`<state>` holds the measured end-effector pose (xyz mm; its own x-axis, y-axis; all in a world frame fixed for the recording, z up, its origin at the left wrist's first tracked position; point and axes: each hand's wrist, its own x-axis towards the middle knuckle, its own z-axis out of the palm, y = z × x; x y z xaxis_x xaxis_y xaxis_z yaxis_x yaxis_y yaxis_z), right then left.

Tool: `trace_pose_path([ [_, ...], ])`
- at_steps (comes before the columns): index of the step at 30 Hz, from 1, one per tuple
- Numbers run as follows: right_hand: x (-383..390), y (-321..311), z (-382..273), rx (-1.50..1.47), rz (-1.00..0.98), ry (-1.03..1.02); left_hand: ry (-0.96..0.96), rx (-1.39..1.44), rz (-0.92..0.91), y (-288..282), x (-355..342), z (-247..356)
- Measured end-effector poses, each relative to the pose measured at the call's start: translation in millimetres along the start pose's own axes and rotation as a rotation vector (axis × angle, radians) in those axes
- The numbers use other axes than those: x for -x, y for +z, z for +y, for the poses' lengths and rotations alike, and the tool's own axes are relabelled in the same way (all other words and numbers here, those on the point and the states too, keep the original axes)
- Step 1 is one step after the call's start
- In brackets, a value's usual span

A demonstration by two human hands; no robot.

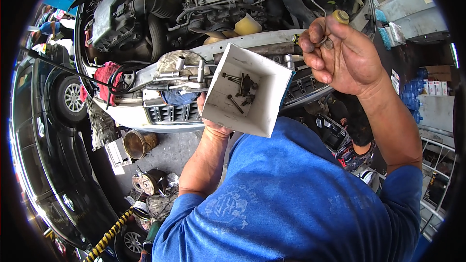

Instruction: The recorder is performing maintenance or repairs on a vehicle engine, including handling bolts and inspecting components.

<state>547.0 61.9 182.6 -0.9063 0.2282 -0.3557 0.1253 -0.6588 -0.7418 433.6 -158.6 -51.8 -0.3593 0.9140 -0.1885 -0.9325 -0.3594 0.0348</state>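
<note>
My left hand (213,121) grips an open white cardboard box (264,87) from its left and lower side, tilted so that its inside shows. Several dark bolts (235,103) lie loose on the bottom, some long and some short. To the right of the box, my right hand (342,56) is raised, palm up and fingers curled. A small bolt-like metal piece (328,44) sits at its fingers; its full shape is partly hidden. Beside the thumb tip shows a yellowish round piece (341,17), and I cannot tell whether the hand touches it.
Ahead lies a car's open engine bay (208,14). Sockets and ratchet tools (187,70) rest on its front edge, near a red cloth (106,80). A dark car (53,131) stands at left. Below are a metal bucket (140,144) and greasy parts (150,182); a metal rack (437,179) is at right.
</note>
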Motion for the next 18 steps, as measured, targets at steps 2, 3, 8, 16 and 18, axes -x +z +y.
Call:
trace_pose_path([
  [2, 1, 4, -6, 0.137, -0.038, -0.014, -0.031, 0.157, 0.046, -5, -2, -2],
  [3, 1, 7, -9, 0.359, -0.146, 0.005, -0.036, 0.160, 0.049, -3, -2, -3],
  [8, -9, 41, -6, 1.661, -0.602, -0.661, -0.017, -0.157, -0.010, 32, 0, -5],
  [16, -76, 45, 86, 2.357, -0.755, -0.158, -0.127, -0.139, -0.032, 30, 0, -10],
  [18, -80, 22, 96, 2.337, -0.720, -0.392, -0.165, -0.175, 0.025, 32, -1, -13],
])
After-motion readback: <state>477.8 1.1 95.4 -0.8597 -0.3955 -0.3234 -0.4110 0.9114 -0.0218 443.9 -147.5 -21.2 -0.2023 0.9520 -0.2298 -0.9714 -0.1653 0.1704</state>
